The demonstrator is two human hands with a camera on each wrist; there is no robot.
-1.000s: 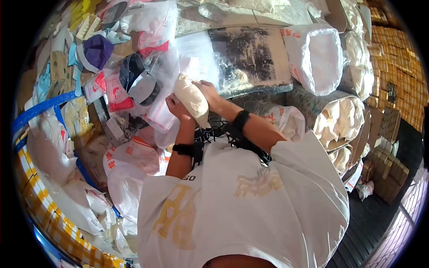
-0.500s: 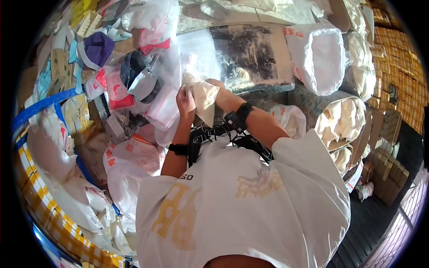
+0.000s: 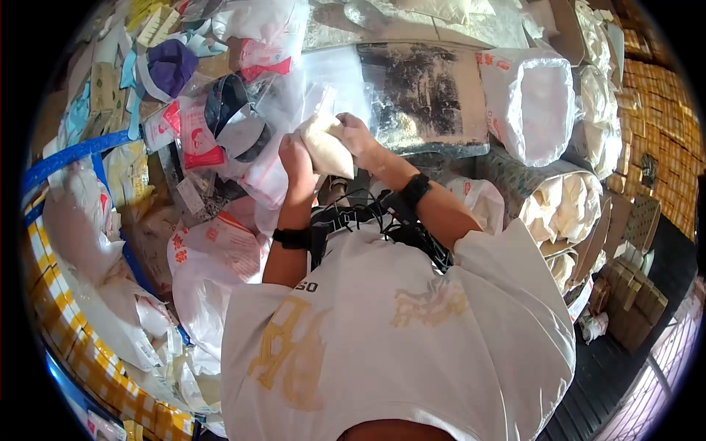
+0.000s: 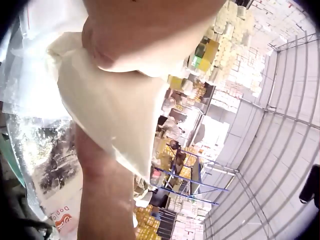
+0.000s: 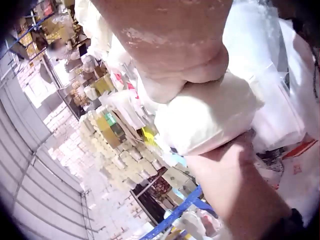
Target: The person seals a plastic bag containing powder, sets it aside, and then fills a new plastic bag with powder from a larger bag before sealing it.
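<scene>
A plump plastic bag of cream-coloured powder [image 3: 329,149] is held between both hands in front of the chest, over the worktop's near edge. My left hand [image 3: 296,156] grips its left side; my right hand [image 3: 357,137] grips the upper right side. In the left wrist view the bag [image 4: 112,105] tapers to a corner below the left hand [image 4: 145,37], with the right forearm behind. The right wrist view shows the bag [image 5: 210,115] bulging under the right hand's curled fingers [image 5: 205,67], the left hand [image 5: 225,162] against its other side. Some fingertips are hidden.
Clear flat bags [image 3: 334,73] lie just beyond the hands, beside a powder-dusted dark board [image 3: 419,95]. An open white sack [image 3: 546,110] stands right, above a box of filled bags [image 3: 562,195]. Red-and-white packets [image 3: 198,136] and a blue-framed bin [image 3: 81,158] are left.
Both hands stay on the powder bag and have turned it. Half a second ago it looked flat and pointed towards the body; now it looks rounder, its lower end swung to the right.
</scene>
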